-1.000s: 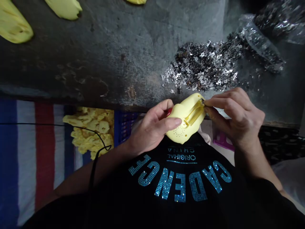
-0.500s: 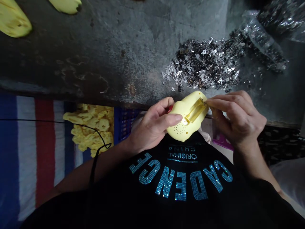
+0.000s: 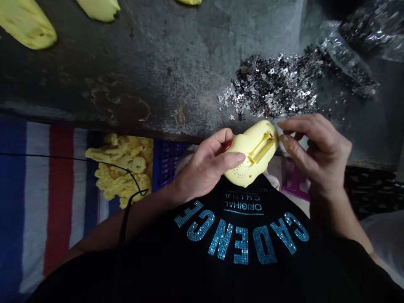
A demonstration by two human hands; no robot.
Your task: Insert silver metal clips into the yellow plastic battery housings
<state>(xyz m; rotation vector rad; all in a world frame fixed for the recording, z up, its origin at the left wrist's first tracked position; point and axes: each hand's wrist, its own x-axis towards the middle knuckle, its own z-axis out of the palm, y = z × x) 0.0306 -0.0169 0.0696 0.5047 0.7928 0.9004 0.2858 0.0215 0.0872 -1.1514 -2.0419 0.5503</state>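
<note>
A yellow plastic shell [image 3: 241, 170] with a long battery slot, small holes and a bit of red at its left side is in my left hand [image 3: 210, 164], the thumb lying on its face. Small metal pieces show at the slot's upper end. My right hand [image 3: 318, 153] is just right of the shell, thumb and index finger apart, with nothing visible between them. Beyond the shell, a heap of small metal plates [image 3: 274, 86] lies on the dark metal table [image 3: 151, 71].
Yellow parts [image 3: 30, 25] lie at the table's far left. Clear plastic bags [image 3: 350, 59] sit at the back right. Below the table edge are a blue crate [image 3: 162, 162] with yellow pieces [image 3: 135, 164] beside it, a purple basket [image 3: 295, 183] and a black cable [image 3: 131, 198].
My right thumb and index finger have parted and come away from the slot's upper end. The shell is still in my left hand. The view has shifted slightly.
</note>
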